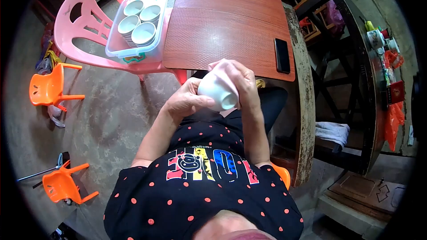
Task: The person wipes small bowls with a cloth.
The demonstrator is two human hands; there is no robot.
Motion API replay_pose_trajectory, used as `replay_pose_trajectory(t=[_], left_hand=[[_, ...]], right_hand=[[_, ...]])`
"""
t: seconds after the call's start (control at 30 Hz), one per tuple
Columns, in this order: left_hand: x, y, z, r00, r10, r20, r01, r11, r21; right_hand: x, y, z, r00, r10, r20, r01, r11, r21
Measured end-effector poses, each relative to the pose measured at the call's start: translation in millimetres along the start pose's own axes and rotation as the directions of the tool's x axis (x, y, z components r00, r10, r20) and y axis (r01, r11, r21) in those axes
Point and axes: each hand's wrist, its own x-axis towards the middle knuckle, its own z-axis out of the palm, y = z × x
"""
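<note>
A white bowl [212,91] is held tilted above my lap, its round foot facing toward me. My left hand [189,98] grips it from the left side, thumb along its outer wall. In my right hand [242,79] is a pale pink cloth [230,72], pressed against the bowl's upper right side. Part of the cloth and the bowl's inside are hidden. Beyond my hands, stacks of similar white bowls [144,34] stand in a clear plastic box [114,44] on a pink chair [80,58].
A reddish-brown table [222,22] stands in front, with a black phone [282,56] near its right edge. Orange small chairs [46,90] are on the floor at left. A worn wooden bench [305,120] and a dark shelf [371,106] holding small items line the right.
</note>
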Motion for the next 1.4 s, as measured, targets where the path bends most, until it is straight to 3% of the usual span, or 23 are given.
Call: replay_pose_trajectory(t=[0.03, 0.07, 0.1, 0.17, 0.27, 0.3, 0.4, 0.5, 0.53, 0.63, 0.67, 0.7, 0.73, 0.8, 0.9, 0.93, 0.97, 1.03, 1.13, 1.23, 1.3, 1.37, 1.4], left_hand=[[2, -3, 0, 0.999, 0.034, -0.032, -0.035, 0.999, -0.035], [5, -6, -2, 0.993, 0.102, -0.058, -0.103, 0.994, -0.024], [6, -6, -2, 0.993, 0.111, -0.047, -0.109, 0.993, 0.035], [6, -6, -2, 0.993, 0.117, -0.026, -0.112, 0.982, 0.151], [3, -3, -1, 0.999, 0.039, -0.004, -0.038, 0.992, 0.123], [4, -2, -2, 0.999, 0.033, 0.005, -0.034, 0.996, 0.077], [2, -4, -7, 0.999, -0.019, 0.048, 0.018, 1.0, 0.016], [5, -9, -5, 0.998, 0.056, 0.011, -0.055, 0.996, -0.064], [7, -11, -5, 0.995, 0.1, -0.021, -0.101, 0.993, -0.065], [12, -19, -8, 0.983, 0.161, -0.084, -0.169, 0.979, -0.11], [14, -20, -7, 0.98, 0.164, -0.115, -0.18, 0.972, -0.151], [14, -21, -6, 0.975, 0.166, -0.145, -0.192, 0.963, -0.191], [13, -13, -3, 0.984, 0.136, -0.118, -0.166, 0.94, -0.299], [12, -9, -5, 0.973, 0.139, -0.185, -0.187, 0.943, -0.275], [14, -13, -7, 0.965, 0.171, -0.2, -0.225, 0.929, -0.293], [15, -17, -11, 0.967, 0.175, -0.183, -0.224, 0.929, -0.294], [16, -19, -13, 0.97, 0.18, -0.164, -0.223, 0.929, -0.297], [16, -15, -11, 0.965, 0.147, -0.215, -0.205, 0.938, -0.279], [16, -13, -12, 0.966, 0.112, -0.233, -0.176, 0.945, -0.276], [17, -11, -5, 0.966, 0.122, -0.229, -0.187, 0.939, -0.287], [19, -9, -6, 0.958, 0.159, -0.239, -0.205, 0.962, -0.178], [17, -9, -6, 0.95, 0.187, -0.25, -0.209, 0.976, -0.065], [14, -8, -7, 0.97, 0.162, -0.183, -0.143, 0.983, 0.113]], right_hand=[[-1, 4, 6, 0.997, 0.005, -0.083, 0.01, 0.983, 0.182], [-3, 18, 15, 0.938, -0.26, -0.231, 0.281, 0.958, 0.062], [-1, 30, 27, 0.905, -0.028, -0.426, 0.22, 0.886, 0.409], [-10, 38, 32, 0.888, 0.102, -0.448, 0.219, 0.763, 0.608], [0, 36, 6, 0.962, 0.121, -0.245, -0.013, 0.916, 0.401], [2, 15, 1, 0.999, -0.02, -0.029, 0.027, 0.973, 0.229], [11, 2, -11, 0.974, 0.074, 0.213, -0.053, 0.993, -0.104], [11, 9, -6, 0.993, 0.116, 0.011, -0.115, 0.955, 0.273], [7, 17, -2, 0.998, 0.021, -0.064, 0.006, 0.92, 0.393], [6, 54, 14, 0.89, 0.283, -0.357, 0.11, 0.627, 0.771], [8, 71, 3, 0.897, 0.254, -0.361, 0.1, 0.679, 0.727], [6, 73, -11, 0.98, 0.126, -0.153, 0.021, 0.7, 0.714], [-3, 51, -3, 0.953, -0.052, -0.298, 0.21, 0.822, 0.529], [1, 36, -10, 0.915, -0.091, -0.392, 0.306, 0.79, 0.531], [-17, 26, 14, 0.852, -0.328, -0.409, 0.365, 0.931, 0.014], [-24, 32, 15, 0.82, -0.534, -0.207, 0.371, 0.771, -0.518], [-22, 31, 21, 0.733, -0.68, 0.012, 0.452, 0.474, -0.756], [-22, 45, 19, 0.648, -0.754, 0.11, 0.457, 0.27, -0.848], [-24, 45, 11, 0.666, -0.741, 0.091, 0.461, 0.312, -0.831], [-34, 43, 0, 0.693, -0.72, 0.051, 0.507, 0.435, -0.744], [-46, 46, 5, 0.847, -0.44, -0.297, 0.375, 0.892, -0.253], [-47, 33, 14, 0.869, -0.377, -0.319, 0.384, 0.922, -0.042], [-41, 19, 18, 0.829, -0.549, -0.107, 0.459, 0.777, -0.431]])
